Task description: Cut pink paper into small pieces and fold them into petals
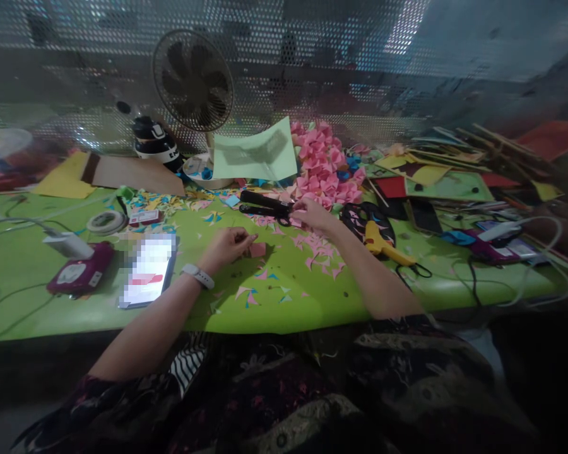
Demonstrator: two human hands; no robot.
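My left hand (227, 246), with a white watch on the wrist, pinches a small pink paper piece (257, 250) low over the green tabletop. Farther right and forward, my right hand (313, 216) has its fingers drawn together at the near end of a black stapler (265, 205). Pink paper shows at those fingertips, but whether they grip it or the stapler is hidden. Small pink paper scraps (317, 249) lie below the right hand. Behind it rises a heap of folded pink paper pieces (319, 161).
At left lie a lit phone (149, 271), a purple box with a white plug (82, 270) and a tape roll (106, 222). A yellow glue gun (383, 243) rests right of my right forearm. A fan (194, 82) and a pale green sheet (255, 154) stand behind.
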